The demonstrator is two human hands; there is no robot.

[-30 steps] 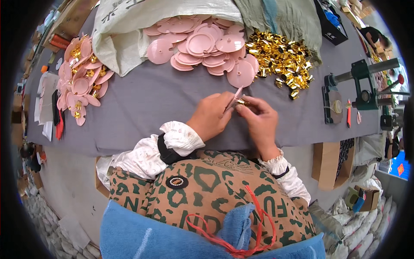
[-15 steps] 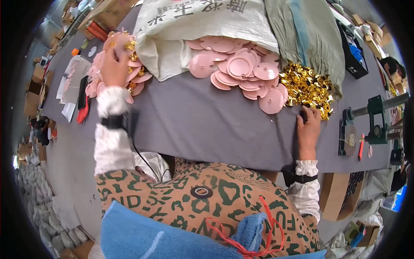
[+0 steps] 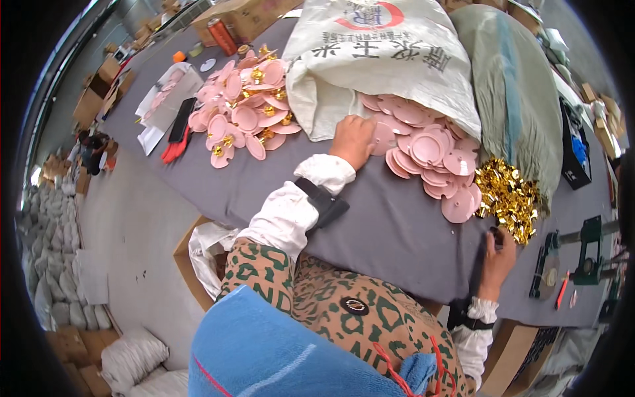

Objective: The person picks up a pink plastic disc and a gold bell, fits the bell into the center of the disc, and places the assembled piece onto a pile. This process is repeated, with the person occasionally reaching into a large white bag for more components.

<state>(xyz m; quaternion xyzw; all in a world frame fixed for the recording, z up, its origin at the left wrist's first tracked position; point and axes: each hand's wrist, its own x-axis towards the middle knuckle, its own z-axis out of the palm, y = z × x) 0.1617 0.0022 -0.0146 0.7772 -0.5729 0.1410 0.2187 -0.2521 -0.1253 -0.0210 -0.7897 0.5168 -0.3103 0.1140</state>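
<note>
At the left edge of a heap of thin round pink plastic discs, my left hand is closed with its fingertips on the rim of one pink disc. The thumb side is partly hidden. Beside a pile of shiny gold metal pieces, my right hand has its fingers pinched together. A small dark thing shows at those fingertips, too small to name. Farther left lies another heap of pink discs, several with gold pieces fixed on them.
A white woven sack opens over the discs, beside a grey-green sack. At left lie a black phone, a red cloth item and a can. A green hand press stands at right on the grey tablecloth.
My left hand has left the far-left heap and moved right to the disc heap by the white sack. My right hand stays by the gold pieces. The whole view has shifted and tilted.
</note>
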